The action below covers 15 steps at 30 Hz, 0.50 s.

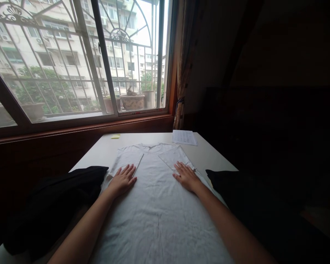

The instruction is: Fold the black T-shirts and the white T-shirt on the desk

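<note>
A white T-shirt [154, 194] lies spread on the white table [90, 157], its neckline at the far end and both sleeves folded inward over the body. My left hand [123, 179] rests flat with fingers spread on the folded left sleeve, near its lower edge. On the other side, my right hand [186, 176] lies palm down, fingers apart, at the lower part of the folded right sleeve. Neither hand grips the cloth. Light wrinkles run across the shirt's middle and lower part.
Black cloth [60, 198] lies bunched at the left, and more dark cloth [236, 194] at the right. Printed papers [184, 137] and a yellow sticky note [115, 136] sit at the table's far edge. Beyond are a barred window and a curtain [180, 91].
</note>
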Available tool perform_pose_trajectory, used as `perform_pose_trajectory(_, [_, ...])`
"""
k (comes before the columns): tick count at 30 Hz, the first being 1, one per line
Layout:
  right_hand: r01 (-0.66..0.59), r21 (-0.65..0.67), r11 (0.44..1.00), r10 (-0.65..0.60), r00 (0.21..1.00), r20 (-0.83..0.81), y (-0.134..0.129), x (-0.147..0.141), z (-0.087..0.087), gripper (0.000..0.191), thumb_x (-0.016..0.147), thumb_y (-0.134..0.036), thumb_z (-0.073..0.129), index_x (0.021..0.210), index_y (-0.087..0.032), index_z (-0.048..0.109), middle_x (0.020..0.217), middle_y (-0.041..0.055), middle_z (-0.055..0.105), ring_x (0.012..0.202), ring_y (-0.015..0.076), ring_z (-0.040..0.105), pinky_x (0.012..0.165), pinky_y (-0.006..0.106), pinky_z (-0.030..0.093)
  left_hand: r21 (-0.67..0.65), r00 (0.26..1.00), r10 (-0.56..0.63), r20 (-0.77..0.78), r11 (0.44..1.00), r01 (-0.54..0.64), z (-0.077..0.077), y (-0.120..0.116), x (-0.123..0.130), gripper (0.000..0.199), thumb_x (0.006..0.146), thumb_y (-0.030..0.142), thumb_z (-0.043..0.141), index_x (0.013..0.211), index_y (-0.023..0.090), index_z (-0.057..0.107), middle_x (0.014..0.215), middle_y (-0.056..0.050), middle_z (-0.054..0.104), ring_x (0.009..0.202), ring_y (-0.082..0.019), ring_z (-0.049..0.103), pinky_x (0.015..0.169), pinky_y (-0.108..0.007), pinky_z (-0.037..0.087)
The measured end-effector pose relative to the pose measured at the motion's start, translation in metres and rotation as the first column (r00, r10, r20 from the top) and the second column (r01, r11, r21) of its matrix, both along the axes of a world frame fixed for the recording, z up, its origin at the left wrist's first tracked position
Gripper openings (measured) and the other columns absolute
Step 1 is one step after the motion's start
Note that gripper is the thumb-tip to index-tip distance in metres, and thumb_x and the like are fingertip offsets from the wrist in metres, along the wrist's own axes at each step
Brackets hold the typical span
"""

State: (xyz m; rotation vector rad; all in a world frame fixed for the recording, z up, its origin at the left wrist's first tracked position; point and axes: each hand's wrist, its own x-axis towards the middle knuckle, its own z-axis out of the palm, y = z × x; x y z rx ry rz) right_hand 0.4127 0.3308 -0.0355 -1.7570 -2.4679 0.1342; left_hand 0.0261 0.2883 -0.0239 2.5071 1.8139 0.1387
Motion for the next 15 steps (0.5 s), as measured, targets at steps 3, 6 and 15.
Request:
perform_pose_trajectory(3, [0.001,-0.005,1.0,-0.001,1.0,0.003,0.009,-0.002,0.0,0.071,0.101,-0.061,0.022,0.159,-0.021,0.024,0.168,0.0044,0.012,0.154,0.0208,0.008,0.124,0.041,0.005,0.002,1.0,-0.007,-0.001,1.0,0.007,0.0,0.009,-0.002,0.066,0.102,0.057,0.025,0.158,0.023,0.025,0.166,-0.003,0.018,0.154,-0.023,0.011,0.123,-0.045,0.011])
perform_pose_trajectory(6, [0.006,-0.003,1.0,-0.006,1.0,-0.005,0.016,-0.003,0.001,0.071,0.101,-0.06,0.022,0.159,-0.021,0.024,0.168,0.0043,0.012,0.154,0.0206,0.008,0.124,0.041,0.005,0.003,1.0,-0.01,-0.005,1.0,0.01,0.0,0.017,-0.003,0.066,0.102,0.058,0.024,0.158,0.023,0.025,0.166,-0.003,0.018,0.154,-0.023,0.011,0.123,-0.045,0.01])
perform_pose_trajectory(15, [0.014,0.022,1.0,-0.014,1.0,-0.028,0.019,-0.004,0.003,0.07,0.101,-0.059,0.024,0.158,-0.019,0.028,0.167,0.0053,0.017,0.154,0.0203,0.012,0.124,0.04,0.007,0.0,1.0,-0.003,-0.023,1.0,0.003,0.001,0.024,-0.003,0.064,0.103,0.056,0.024,0.158,0.023,0.025,0.166,-0.003,0.019,0.154,-0.022,0.011,0.123,-0.045,0.01])
